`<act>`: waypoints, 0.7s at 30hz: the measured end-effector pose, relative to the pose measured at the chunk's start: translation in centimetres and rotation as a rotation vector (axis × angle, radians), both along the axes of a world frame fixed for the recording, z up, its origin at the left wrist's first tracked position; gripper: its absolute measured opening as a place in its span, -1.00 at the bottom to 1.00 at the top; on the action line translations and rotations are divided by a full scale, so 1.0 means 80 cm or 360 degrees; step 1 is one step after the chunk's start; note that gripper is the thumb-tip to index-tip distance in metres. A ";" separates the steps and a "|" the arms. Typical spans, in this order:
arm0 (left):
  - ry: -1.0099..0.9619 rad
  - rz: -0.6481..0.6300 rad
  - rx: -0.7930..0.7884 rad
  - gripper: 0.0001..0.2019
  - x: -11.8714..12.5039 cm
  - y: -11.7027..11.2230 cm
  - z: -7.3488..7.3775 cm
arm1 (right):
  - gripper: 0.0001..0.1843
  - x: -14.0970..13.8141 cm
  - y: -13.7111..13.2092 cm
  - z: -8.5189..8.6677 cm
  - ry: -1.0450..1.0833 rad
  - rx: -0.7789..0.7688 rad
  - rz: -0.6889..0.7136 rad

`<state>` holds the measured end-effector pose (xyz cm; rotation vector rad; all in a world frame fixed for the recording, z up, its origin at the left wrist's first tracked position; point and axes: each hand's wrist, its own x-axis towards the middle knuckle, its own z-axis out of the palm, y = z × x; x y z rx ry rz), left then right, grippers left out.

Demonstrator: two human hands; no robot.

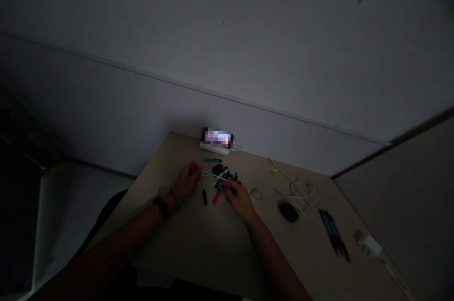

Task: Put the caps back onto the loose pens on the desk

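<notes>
In the dim head view, my left hand (pixel 185 183) is closed, with a small red pen part (pixel 193 166) showing at its fingertips. A thin white rod (pixel 214 176) stretches from near those fingers to my right hand (pixel 240 201), whose fingers are closed at its other end. Something dark, like a pen's end, shows in the right hand too; its kind is unclear. Between and beyond both hands lies a pile of pens and pen parts (pixel 220 179), partly hidden by the right fingers. A red pen piece (pixel 216 197) and a black cap-like piece (pixel 205 196) lie nearer to me.
A blue pen (pixel 213 160) lies beyond the pile, before a lit phone (pixel 217 138) propped on a white power strip (pixel 213 149) by the wall. To the right are a black mouse (pixel 288 211), tangled white cables (pixel 300 194) and several pens (pixel 334 236).
</notes>
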<state>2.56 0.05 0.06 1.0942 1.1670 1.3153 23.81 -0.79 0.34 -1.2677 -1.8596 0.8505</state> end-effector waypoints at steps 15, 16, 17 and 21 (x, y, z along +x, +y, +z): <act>-0.0008 -0.0007 -0.0034 -0.65 0.000 -0.001 0.004 | -0.73 0.001 -0.001 0.000 -0.0025 0.0021 -0.0021; -0.0012 -0.0005 -0.0036 -0.65 0.000 -0.002 0.004 | -0.73 0.001 -0.001 0.000 -0.0026 0.0026 -0.0017; -0.0016 -0.0006 -0.0038 -0.65 0.000 -0.002 0.004 | -0.73 0.001 -0.001 0.000 -0.0026 0.0028 -0.0011; -0.0021 -0.0007 -0.0032 -0.64 0.000 -0.003 0.006 | -0.72 0.001 -0.002 0.002 -0.0036 0.0007 0.0010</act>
